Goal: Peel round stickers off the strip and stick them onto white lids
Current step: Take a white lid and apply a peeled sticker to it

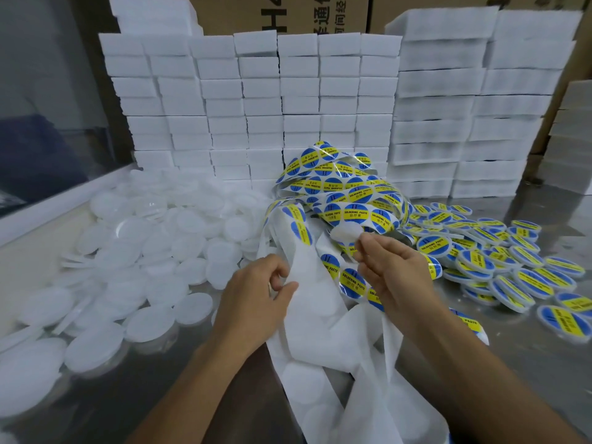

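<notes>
Stickers point(355, 214) reading "SOLDERING PASTE", blue and yellow

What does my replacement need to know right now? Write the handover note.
Right hand: its grip pinches a round sticker, held above the strip with its white back toward the camera.
Left hand: grips the backing strip at its edge.
Plain white lids are heaped on the left; labelled lids are piled on the right.
Done: many lids labelled, long run of strip emptied.
Left: stick this sticker on a plain lid, then work through the tangled sticker strip behind.
</notes>
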Demonstrator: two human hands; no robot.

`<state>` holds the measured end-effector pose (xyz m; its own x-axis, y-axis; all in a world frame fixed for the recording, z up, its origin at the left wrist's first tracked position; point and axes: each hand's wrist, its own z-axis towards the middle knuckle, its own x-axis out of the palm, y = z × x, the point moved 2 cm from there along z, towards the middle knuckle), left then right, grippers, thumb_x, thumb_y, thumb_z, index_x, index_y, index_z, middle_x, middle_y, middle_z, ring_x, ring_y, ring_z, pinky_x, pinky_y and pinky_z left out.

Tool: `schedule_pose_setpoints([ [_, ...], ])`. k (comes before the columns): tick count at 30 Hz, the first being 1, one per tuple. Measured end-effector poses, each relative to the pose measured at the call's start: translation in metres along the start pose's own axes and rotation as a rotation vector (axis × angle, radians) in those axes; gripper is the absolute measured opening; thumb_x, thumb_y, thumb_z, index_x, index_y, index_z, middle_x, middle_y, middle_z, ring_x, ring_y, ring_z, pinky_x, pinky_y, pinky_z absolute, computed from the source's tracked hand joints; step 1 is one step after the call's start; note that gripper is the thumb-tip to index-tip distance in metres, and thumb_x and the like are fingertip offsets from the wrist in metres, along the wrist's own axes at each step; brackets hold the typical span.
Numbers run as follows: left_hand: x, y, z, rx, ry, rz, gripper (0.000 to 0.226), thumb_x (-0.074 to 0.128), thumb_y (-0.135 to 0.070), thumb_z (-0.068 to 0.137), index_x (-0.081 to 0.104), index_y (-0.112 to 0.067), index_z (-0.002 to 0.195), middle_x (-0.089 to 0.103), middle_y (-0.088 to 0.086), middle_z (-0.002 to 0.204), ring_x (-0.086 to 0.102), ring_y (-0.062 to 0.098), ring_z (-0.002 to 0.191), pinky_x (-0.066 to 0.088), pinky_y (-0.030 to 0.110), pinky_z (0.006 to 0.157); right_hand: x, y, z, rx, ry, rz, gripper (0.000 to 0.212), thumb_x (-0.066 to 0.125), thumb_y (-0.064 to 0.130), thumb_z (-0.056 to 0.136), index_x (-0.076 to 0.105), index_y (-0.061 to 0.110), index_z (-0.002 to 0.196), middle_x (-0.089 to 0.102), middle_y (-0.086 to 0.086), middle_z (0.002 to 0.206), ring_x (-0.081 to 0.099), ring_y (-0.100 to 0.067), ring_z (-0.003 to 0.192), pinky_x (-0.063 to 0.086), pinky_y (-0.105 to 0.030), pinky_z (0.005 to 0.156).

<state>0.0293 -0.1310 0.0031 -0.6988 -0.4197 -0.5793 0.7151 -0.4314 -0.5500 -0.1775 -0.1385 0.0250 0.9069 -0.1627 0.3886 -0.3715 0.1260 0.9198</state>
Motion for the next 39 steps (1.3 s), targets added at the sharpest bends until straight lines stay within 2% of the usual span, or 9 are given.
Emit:
schedule_pose_setpoints([
  [4,-0.022,-0.001,0.006,-0.029,0.076,0.146,0.026,0.067,-0.041,0.08,0.05,-0.027,0.065,0.053,-0.009,0.054,0.051,0.007,0.055,0.044,0.028,0.056,0.006,0.003,-0.002,-0.006,0.087,0.1,0.013,0.072,0.01,0.082,0.081,0.018,0.079,0.076,-0.003,0.086,0.072,-0.009,0.077,0.056,-0.017,0.066],
  [8,-0.052,0.009,0.009,-0.192,0.294,0.257,0.019,0.051,-0.043,0.059,0.055,-0.026,0.066,0.059,-0.01,0.063,0.057,0.015,0.064,0.051,0.031,0.064,0.008,0.002,-0.002,-0.019,0.121,0.09,0.012,0.074,0.01,0.077,0.082,0.018,0.083,0.077,-0.004,0.087,0.073,-0.012,0.079,0.057,-0.02,0.07],
  [13,-0.055,0.022,0.003,-0.303,0.671,0.402,0.034,0.078,-0.045,0.062,0.056,-0.036,0.087,0.051,-0.014,0.101,0.054,0.009,0.088,0.048,0.026,0.079,0.009,0.004,-0.004,-0.036,0.115,0.073,0.018,0.079,0.025,0.065,0.082,0.022,0.082,0.074,0.004,0.078,0.067,-0.005,0.07,0.056,-0.019,0.065],
  [17,-0.053,0.033,0.005,-0.304,0.542,0.405,0.019,0.075,-0.026,0.078,0.057,-0.031,0.085,0.053,-0.004,0.111,0.054,0.013,0.095,0.044,0.02,0.073,0.008,0.003,-0.005,-0.031,0.113,0.027,0.019,0.074,0.01,0.08,0.077,0.022,0.094,0.075,0.009,0.08,0.067,-0.001,0.068,0.052,-0.016,0.058],
  [20,-0.052,0.037,0.004,-0.319,0.493,0.38,0.02,0.076,-0.033,0.076,0.057,-0.029,0.083,0.055,-0.004,0.108,0.055,0.013,0.091,0.039,0.016,0.063,0.01,0.003,-0.006,-0.023,0.096,-0.022,0.019,0.072,0.008,0.084,0.075,0.023,0.097,0.077,0.009,0.086,0.068,0.0,0.072,0.052,-0.016,0.058],
  [23,-0.053,0.038,0.006,-0.33,0.431,0.378,0.028,0.079,-0.036,0.07,0.057,-0.03,0.085,0.055,-0.004,0.106,0.055,0.013,0.089,0.046,0.023,0.069,0.011,0.001,-0.006,-0.016,0.071,-0.024,0.011,0.073,0.012,0.084,0.076,0.023,0.088,0.075,0.006,0.083,0.067,-0.005,0.071,0.052,-0.022,0.062],
  [31,-0.047,0.003,0.009,-0.06,-0.284,0.146,0.05,0.078,-0.026,0.068,0.052,-0.022,0.111,0.048,-0.004,0.11,0.055,0.023,0.085,0.048,0.035,0.069,0.011,0.004,-0.007,-0.147,0.02,-0.13,0.011,0.077,0.023,0.082,0.077,0.033,0.08,0.074,0.012,0.09,0.068,-0.004,0.081,0.052,-0.025,0.066],
  [35,-0.026,-0.023,0.0,0.204,-0.281,0.037,0.052,0.073,-0.029,0.069,0.052,-0.019,0.116,0.05,-0.004,0.109,0.052,0.011,0.087,0.046,0.022,0.069,0.019,0.0,-0.014,-0.222,0.122,-0.182,0.024,0.083,0.022,0.077,0.073,0.034,0.096,0.072,0.002,0.101,0.071,-0.009,0.079,0.053,-0.021,0.059],
  [39,-0.011,-0.032,-0.006,0.268,-0.229,-0.118,0.052,0.077,-0.026,0.071,0.053,-0.022,0.117,0.051,-0.008,0.111,0.055,0.006,0.088,0.048,0.017,0.064,0.028,-0.012,-0.022,-0.235,0.258,-0.203,0.037,0.085,0.013,0.074,0.068,0.031,0.101,0.074,0.004,0.097,0.073,-0.014,0.08,0.054,-0.02,0.065],
])
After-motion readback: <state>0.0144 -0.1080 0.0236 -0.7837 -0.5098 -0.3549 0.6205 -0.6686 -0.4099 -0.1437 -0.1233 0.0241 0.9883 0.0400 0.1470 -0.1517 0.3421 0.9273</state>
